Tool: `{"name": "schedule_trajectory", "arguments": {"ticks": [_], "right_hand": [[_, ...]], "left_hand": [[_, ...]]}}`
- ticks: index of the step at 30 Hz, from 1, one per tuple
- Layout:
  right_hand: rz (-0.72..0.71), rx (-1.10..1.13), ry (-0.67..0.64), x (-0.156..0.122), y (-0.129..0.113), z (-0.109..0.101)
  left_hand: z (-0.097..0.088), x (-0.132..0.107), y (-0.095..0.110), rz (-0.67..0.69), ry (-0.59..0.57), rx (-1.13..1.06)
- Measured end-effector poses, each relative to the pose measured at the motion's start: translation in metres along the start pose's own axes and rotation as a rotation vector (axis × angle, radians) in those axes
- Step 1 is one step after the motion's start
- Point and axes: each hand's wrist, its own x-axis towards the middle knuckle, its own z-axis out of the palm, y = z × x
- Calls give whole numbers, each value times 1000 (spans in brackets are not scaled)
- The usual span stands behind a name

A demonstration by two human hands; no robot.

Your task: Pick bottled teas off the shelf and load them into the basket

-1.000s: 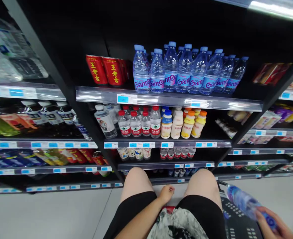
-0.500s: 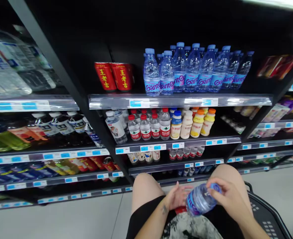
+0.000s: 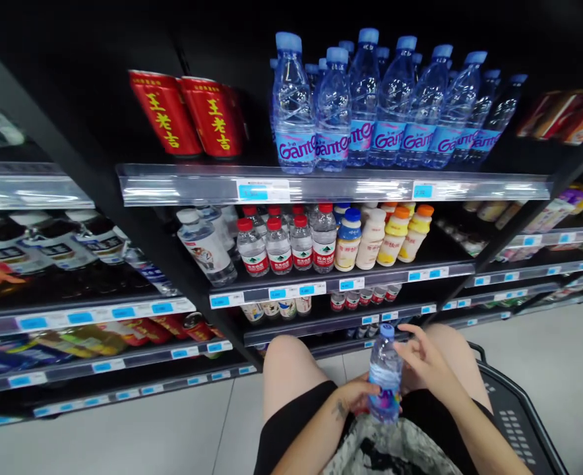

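I am crouched before a black drinks shelf. A clear water bottle (image 3: pixel 385 373) with a blue cap stands upright between my knees. My left hand (image 3: pixel 358 396) is wrapped around its lower part, over the label. My right hand (image 3: pixel 423 359) rests against the bottle's upper right side, fingers partly spread and curled toward it. Straight above, the top shelf carries a row of like water bottles (image 3: pixel 370 105) with blue and pink labels.
Red cans (image 3: pixel 187 115) stand left of the water row. The shelf below holds red-capped water (image 3: pixel 281 244) and small yoghurt drinks (image 3: pixel 385 234). A black shopping basket (image 3: pixel 514 415) sits on the grey floor at my right. More drinks fill the left bay (image 3: pixel 64 244).
The bottle came from the basket side on my right to between my knees and went from tilted to upright. My left hand took hold of it. The camera moved closer to the shelf.
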Motion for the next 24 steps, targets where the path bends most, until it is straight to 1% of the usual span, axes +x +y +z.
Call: {"name": "schedule_trajectory", "arguments": {"ticks": [3,6,9,11,13,16,19,21,24], "right_hand": [[16,6,59,-16,0,-5],[-1,26,150,-37,3,0],[-17,31,227,-58,6,7],[-31,30,247,-69,1,12],[-48,19,264,-79,-10,16],[-64,6,283,-89,-30,25],[-89,15,259,-92,-44,35],[-113,13,243,-89,-45,41],[-140,-7,218,-78,-38,49]], "left_hand": [[3,4,5,47,29,-47],[1,-3,10,88,98,-81],[-5,-14,15,137,262,-87],[-8,-21,17,163,371,-100],[-10,-28,19,185,423,-137],[-9,-37,24,228,461,-190],[-6,-43,29,259,480,-164],[-4,-44,32,263,481,-148],[-3,-46,35,248,470,-142]]}}
